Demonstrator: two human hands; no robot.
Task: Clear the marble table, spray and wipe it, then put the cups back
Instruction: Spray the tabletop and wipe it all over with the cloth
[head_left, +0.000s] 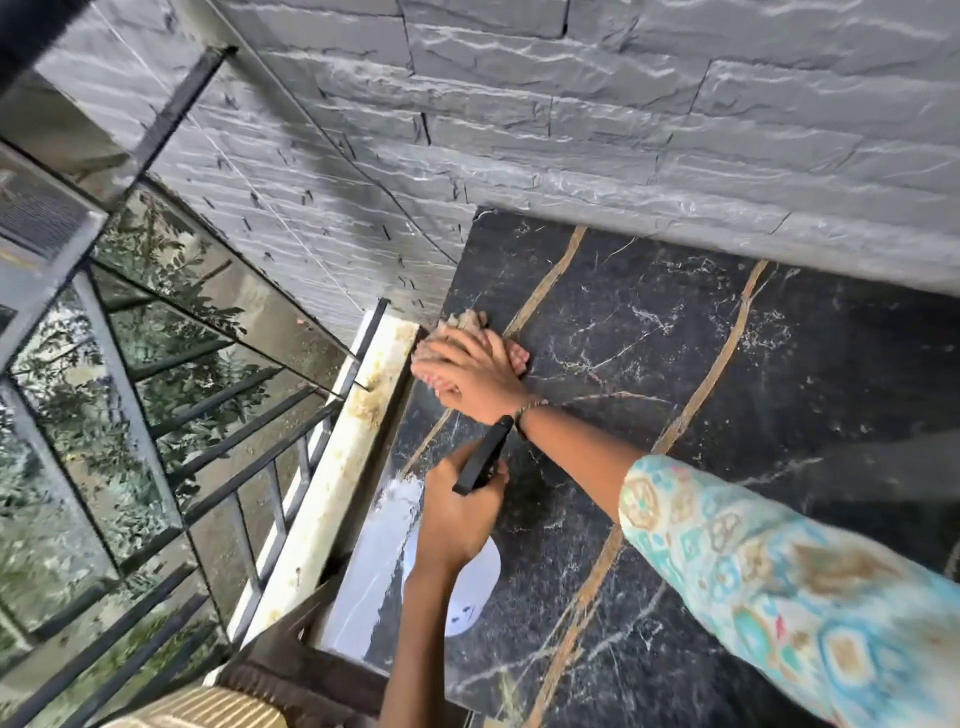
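Nearest us, our left hand (457, 512) grips the spray bottle (480, 577) while our right hand (470, 366) presses the cloth (462, 322) flat at the bench's (753, 415) far-left corner; we should wipe back in overlapping strokes.

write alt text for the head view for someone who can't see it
The right hand presses a beige cloth flat onto the far left corner of a black marble table with gold veins. The left hand grips a white spray bottle with a black trigger head. A grey stone wall stands behind, a barred window at left.
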